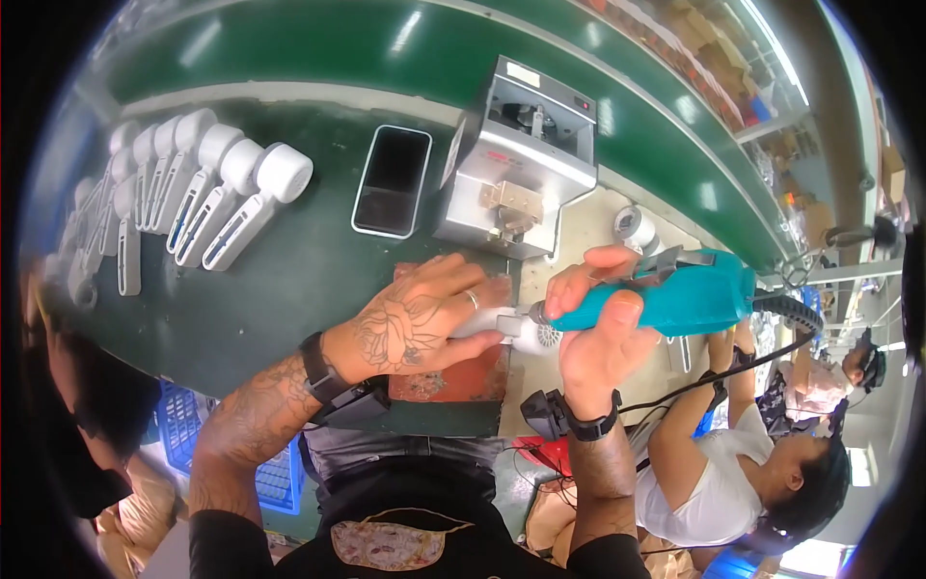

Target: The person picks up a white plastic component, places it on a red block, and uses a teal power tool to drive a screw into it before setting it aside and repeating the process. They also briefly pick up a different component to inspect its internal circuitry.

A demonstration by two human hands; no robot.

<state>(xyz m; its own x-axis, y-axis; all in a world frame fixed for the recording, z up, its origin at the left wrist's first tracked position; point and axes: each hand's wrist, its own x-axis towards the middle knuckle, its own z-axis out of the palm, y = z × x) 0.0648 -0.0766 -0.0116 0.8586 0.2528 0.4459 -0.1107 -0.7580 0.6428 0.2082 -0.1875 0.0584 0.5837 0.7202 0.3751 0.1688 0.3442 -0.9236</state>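
My left hand [410,314], ringed and tattooed, presses a white handheld device [531,336] with a round, slotted head down over a reddish pad [449,383]. Its fingers are bent round the device and cover much of its handle. My right hand [608,343] grips a teal electric screwdriver [675,297] lying nearly level, its tip pointing left at the white device. Whether the tip sits in a screw is too small to tell. Several similar white devices [282,174] with slotted handles lie in a fanned row at the left of the green bench.
A silver box-shaped machine [526,159] stands behind my hands, with a phone [393,181] left of it. Another round white head [634,227] lies to its right. The screwdriver's black cable [723,373] trails right. A co-worker [709,478] sits close on the right; a blue crate [280,482] is below the bench.
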